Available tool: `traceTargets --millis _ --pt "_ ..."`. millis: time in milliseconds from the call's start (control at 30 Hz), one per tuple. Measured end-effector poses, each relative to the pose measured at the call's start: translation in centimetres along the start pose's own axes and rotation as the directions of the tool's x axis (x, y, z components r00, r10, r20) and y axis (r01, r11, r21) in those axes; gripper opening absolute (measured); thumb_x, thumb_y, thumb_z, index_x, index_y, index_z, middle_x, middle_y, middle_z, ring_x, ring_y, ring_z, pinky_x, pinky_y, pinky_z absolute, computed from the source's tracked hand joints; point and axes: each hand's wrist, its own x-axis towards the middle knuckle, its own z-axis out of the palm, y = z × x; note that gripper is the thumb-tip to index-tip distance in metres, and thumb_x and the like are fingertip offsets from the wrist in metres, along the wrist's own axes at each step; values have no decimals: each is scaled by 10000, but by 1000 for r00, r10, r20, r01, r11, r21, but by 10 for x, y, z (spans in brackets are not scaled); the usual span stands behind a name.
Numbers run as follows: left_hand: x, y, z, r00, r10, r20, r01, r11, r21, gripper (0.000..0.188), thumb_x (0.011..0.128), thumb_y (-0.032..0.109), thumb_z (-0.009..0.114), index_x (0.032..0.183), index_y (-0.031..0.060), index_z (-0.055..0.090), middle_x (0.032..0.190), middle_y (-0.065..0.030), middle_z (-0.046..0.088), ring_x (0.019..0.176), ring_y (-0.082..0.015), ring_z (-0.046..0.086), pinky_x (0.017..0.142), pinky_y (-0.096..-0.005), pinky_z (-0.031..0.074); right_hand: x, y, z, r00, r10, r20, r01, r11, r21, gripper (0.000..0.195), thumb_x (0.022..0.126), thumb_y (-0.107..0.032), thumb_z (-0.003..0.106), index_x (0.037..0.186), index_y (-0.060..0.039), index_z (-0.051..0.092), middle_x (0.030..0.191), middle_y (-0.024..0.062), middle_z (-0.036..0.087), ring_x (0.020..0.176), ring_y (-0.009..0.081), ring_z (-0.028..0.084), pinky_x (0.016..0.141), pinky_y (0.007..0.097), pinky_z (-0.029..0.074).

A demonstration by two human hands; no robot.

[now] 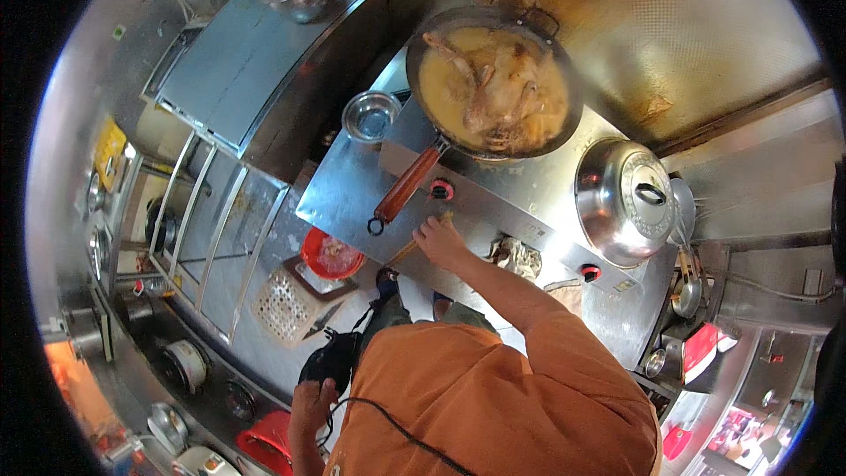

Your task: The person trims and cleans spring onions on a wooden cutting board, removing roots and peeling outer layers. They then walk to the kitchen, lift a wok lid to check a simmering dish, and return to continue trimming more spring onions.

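My right hand (439, 242) is at the front of a stainless steel stove (562, 192), its fingers closed around a thin light-brown stick (402, 254) that shows on both sides of the hand. A black control knob (441, 189) with a red ring sits just above that hand. Beyond it, a large wok (414, 79) holds yellowish broth and a whole bird (502, 89). The wok's reddish wooden handle (406, 188) points towards me. Low at my left side, my left hand (313, 403) is beside a black bag (330, 360); whether it grips anything is unclear.
A domed metal lid (624, 201) rests on the stove's right, near a crumpled cloth (515, 258). A metal bowl (371, 116) stands left of the wok. Below are a red basin (332, 253) and a perforated plastic stool (291, 304). A steel cabinet (244, 66) stands at left.
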Motion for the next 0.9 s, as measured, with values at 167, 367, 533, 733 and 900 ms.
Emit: traceTargets --millis 167,367,533,733,900 --pt "16 33 -28 984 -176 26 177 981 -82 561 1069 394 554 730 -6 752 691 -212 716 699 -394 732 675 -493 548 -24 3 42 999 46 -3 -46 996 79 362 963 -170 620 1313 -81 616 1227 128 630 1234 371 586 1008 550 499" --pt "30 22 -28 993 -112 35 117 980 -162 494 1044 324 603 709 -15 728 660 -198 702 645 -362 719 622 -480 526 -89 20 -9 977 84 194 -140 945 295 337 1003 -122 581 1335 -67 606 1165 243 672 1142 440 663 967 551 546" --pt "40 44 -34 996 -68 54 77 979 -186 450 1027 283 614 705 -16 712 620 -161 685 611 -335 700 627 -460 525 -209 151 -237 983 37 180 -105 917 386 391 992 -92 582 1372 -116 669 1251 159 744 1084 354 727 989 476 570" --pt "66 171 -20 832 -134 -538 128 991 -49 562 1056 433 556 732 3 714 619 -228 611 643 -489 623 632 -588 438 -129 329 -414 873 344 -347 -481 724 -494 187 958 -200 605 1019 -135 770 887 187 745 878 401 755 781 543 591" --pt "21 -54 62 989 -107 102 92 986 142 622 1072 578 493 1068 40 805 1039 -373 707 1104 -576 645 988 -601 476 21 352 -384 898 424 -120 -402 676 -618 163 931 -112 705 1021 -107 841 1004 115 801 969 317 776 821 525 594"
